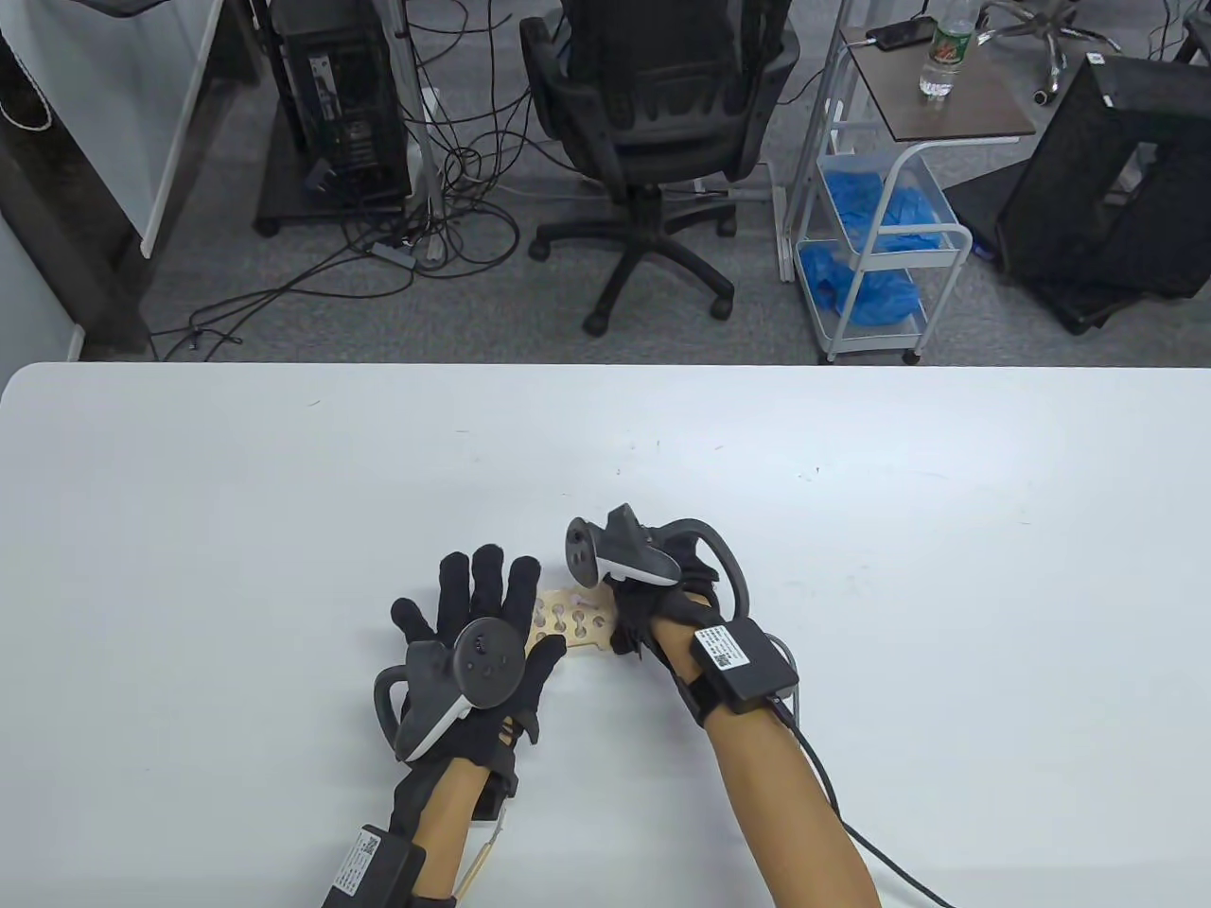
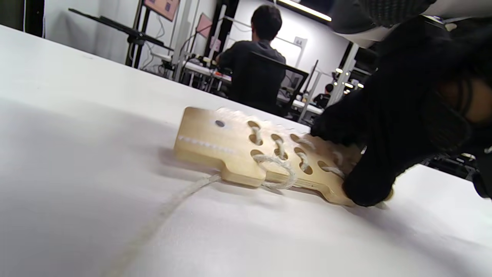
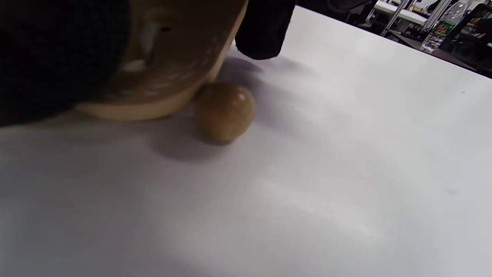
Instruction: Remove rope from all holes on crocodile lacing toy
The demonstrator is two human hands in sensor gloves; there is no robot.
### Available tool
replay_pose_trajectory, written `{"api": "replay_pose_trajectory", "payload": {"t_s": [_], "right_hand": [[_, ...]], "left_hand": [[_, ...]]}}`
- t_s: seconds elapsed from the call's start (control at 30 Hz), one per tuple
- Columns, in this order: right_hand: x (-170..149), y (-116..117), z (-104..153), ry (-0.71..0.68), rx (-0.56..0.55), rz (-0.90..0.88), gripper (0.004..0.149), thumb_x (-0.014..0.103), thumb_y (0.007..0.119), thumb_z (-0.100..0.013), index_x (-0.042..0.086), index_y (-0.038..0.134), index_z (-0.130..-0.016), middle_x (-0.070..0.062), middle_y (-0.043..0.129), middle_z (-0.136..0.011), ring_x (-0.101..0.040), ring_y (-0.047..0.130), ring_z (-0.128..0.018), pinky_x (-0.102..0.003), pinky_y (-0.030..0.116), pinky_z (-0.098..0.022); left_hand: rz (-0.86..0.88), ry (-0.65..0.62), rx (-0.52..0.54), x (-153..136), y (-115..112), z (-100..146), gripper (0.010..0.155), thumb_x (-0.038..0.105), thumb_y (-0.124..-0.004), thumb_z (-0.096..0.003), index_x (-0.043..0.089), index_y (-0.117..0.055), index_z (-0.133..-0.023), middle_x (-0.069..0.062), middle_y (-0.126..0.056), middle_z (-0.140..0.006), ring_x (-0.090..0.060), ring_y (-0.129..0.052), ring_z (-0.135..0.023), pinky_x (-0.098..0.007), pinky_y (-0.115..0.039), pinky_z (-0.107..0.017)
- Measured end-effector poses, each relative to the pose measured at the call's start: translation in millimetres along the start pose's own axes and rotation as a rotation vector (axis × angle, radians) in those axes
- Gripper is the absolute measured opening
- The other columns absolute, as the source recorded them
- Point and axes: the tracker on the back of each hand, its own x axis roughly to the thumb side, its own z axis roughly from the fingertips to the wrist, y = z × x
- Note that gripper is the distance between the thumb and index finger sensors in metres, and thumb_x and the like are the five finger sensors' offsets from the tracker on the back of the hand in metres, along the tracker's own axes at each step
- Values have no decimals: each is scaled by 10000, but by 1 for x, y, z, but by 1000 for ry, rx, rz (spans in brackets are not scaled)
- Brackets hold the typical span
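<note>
two gloved hands meet near the front middle of the white table (image 1: 851,492), with the wooden crocodile toy (image 1: 575,619) lying flat between them. the left hand (image 1: 478,643) rests with its fingers straight and spread, covering the toy's left end in the table view, gripping nothing. the right hand (image 1: 653,605) is curled over the toy's right end; in the left wrist view its dark fingers (image 2: 369,184) pinch the board's edge there, one fingertip pressed down to the table.

the rope (image 2: 276,165) is pale and twisted, and in the left wrist view it is threaded through several of the round holes in the board. a loose loop hangs off the near edge, and a strand trails away across the table toward the camera, blurring as it comes closer.

in the right wrist view a small wooden bead (image 3: 225,111) sits on the table, touching the rounded rim of the toy. whether it is tied to the rope cannot be told.

an office chair (image 1: 643,113) stands on the floor beyond the table.
</note>
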Motion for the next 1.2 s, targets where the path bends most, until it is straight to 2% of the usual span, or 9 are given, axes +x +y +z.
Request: {"api": "replay_pose_trajectory", "payload": {"t_s": [0.1,0.23,0.37,0.57,0.67,0.77,0.83,1.0,1.2], "right_hand": [[-26,12,16,-18,-82,-201,607,443,932,-177,308,753,-741,17,820,-932,-303,840,-873,-696,538,-704],[-61,26,40,18,-130,-438,495,385,933,-234,321,793,-705,-13,931,-835,-318,907,-819,-685,601,-652],[-90,32,77,86,-234,-577,460,391,933,-239,331,830,-683,-14,1036,-686,-270,1001,-724,-641,677,-619],[-128,34,146,121,-395,-783,478,378,931,-272,288,833,-731,-9,1063,-641,-250,1023,-687,-628,713,-594],[-142,37,172,130,-534,-858,482,388,934,-279,256,850,-734,-8,1086,-604,-238,1047,-648,-625,727,-583],[-149,29,188,122,-603,-935,485,376,933,-293,221,855,-746,-17,1097,-566,-248,1061,-613,-636,724,-577],[-150,19,198,128,-694,-946,490,378,925,-300,216,849,-756,-8,1096,-543,-244,1069,-583,-623,742,-569],[-146,-5,221,88,-874,-954,495,381,918,-307,194,848,-759,-7,1094,-510,-237,1086,-520,-606,766,-554],[-141,-20,244,56,-1044,-1047,499,385,911,-314,179,842,-763,-9,1088,-497,-238,1085,-499,-592,779,-545]], "left_hand": [[4,7,-3,-2,-1,-1,805,622,-598,-493,374,-231,-1166,-30,-177,-1266,-335,-97,-1164,-763,-83,-686],[27,12,1,-4,0,-1,809,622,-598,-493,374,-223,-1166,-31,-180,-1266,-337,-99,-1163,-764,-86,-686],[42,12,8,-5,0,0,809,623,-597,-493,370,-223,-1165,-33,-182,-1266,-339,-102,-1163,-765,-88,-686],[79,16,7,-8,0,-1,810,626,-594,-494,372,-218,-1165,-35,-190,-1268,-340,-111,-1166,-768,-99,-688],[116,17,12,-10,-2,-1,809,627,-592,-495,370,-220,-1166,-36,-206,-1270,-348,-127,-1167,-772,-114,-689],[155,13,12,-11,-3,-1,801,625,-592,-497,365,-241,-1168,-36,-243,-1273,-353,-160,-1171,-777,-138,-692],[167,11,15,-10,-4,0,791,621,-595,-498,363,-270,-1172,-40,-292,-1277,-363,-207,-1177,-784,-158,-693],[211,-27,-2,-4,-10,-1,726,578,-608,-510,350,-404,-1168,-22,-550,-1248,-350,-471,-1161,-795,-245,-703],[262,-131,-143,5,-25,-6,599,487,-665,-511,324,-659,-1088,-22,-816,-1101,-321,-698,-1061,-802,-309,-709]]}}
